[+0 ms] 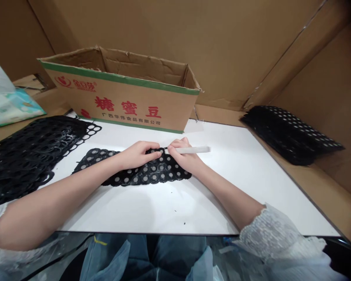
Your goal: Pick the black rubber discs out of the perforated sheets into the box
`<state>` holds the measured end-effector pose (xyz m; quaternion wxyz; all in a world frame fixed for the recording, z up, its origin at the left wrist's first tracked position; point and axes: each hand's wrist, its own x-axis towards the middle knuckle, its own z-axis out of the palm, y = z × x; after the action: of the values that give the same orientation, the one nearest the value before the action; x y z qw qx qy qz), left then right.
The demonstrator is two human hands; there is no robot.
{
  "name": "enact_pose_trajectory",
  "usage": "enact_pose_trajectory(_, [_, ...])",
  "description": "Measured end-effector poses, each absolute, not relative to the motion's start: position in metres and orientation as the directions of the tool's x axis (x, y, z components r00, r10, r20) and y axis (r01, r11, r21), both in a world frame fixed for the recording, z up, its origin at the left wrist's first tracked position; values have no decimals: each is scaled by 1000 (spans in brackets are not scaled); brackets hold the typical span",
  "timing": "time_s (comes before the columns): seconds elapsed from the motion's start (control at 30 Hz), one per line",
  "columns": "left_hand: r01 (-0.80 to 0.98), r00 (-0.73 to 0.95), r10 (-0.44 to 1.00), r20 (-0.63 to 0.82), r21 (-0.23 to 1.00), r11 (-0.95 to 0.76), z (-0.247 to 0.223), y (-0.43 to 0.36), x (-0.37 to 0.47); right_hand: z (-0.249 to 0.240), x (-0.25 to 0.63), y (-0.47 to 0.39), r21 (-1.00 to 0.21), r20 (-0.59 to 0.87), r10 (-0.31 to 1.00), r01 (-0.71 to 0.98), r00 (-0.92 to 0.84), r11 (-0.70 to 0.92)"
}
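A black sheet of joined rings with pale round centres point(144, 169) lies on the white board in front of me. My left hand point(139, 155) pinches its upper edge near the middle, thumb on top. Just to the right, my right hand point(183, 156) is closed around a white pen-like tool point(194, 150). The tool's near end meets the sheet's upper edge between my hands, and its other end points right. The very tip is too small to make out.
Behind the sheet stands an open cardboard box point(119, 97). A pile of black ring sheets point(32, 148) lies at left, below a tissue pack point(13, 105). More dotted black sheets point(292, 132) are stacked at right. Cardboard walls point(222, 50) surround the white board point(236, 156).
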<state>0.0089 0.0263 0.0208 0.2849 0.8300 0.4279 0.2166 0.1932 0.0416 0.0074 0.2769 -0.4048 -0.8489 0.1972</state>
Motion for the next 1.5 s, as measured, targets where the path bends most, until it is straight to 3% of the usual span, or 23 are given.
enact_pose_trajectory(0.1, [578,558,823,109,660,-480,20,28,8,11,198,38,-643,218,788,523,-575,560])
enact_pose_trajectory(0.4, [657,569,820,-57,632,-411,25,27,4,16,198,34,-608,205,777,544,-596,578])
enact_pose_trajectory(0.5, [657,551,834,-28,631,-413,24,27,5,16,197,33,-564,229,769,563,-597,604])
enact_pose_trajectory(0.73, [576,501,864,-41,761,-298,22,24,8,8,194,33,-427,339,734,599,-588,677])
enact_pose_trajectory(0.87, [610,434,901,29,726,-317,20,23,11,0,189,37,-294,412,727,676,-549,676])
enact_pose_trajectory(1.0, [591,438,896,74,728,-349,20,23,11,-2,186,43,-235,416,735,718,-535,656])
enact_pose_trajectory(1.1, [597,454,890,42,728,-339,21,23,9,2,188,44,-275,412,754,720,-511,638])
enact_pose_trajectory(1.3, [679,436,895,98,617,-398,20,24,6,12,199,36,-569,219,785,578,-580,585])
enact_pose_trajectory(1.5, [718,380,921,81,602,-349,19,26,5,10,199,34,-550,183,775,590,-605,591])
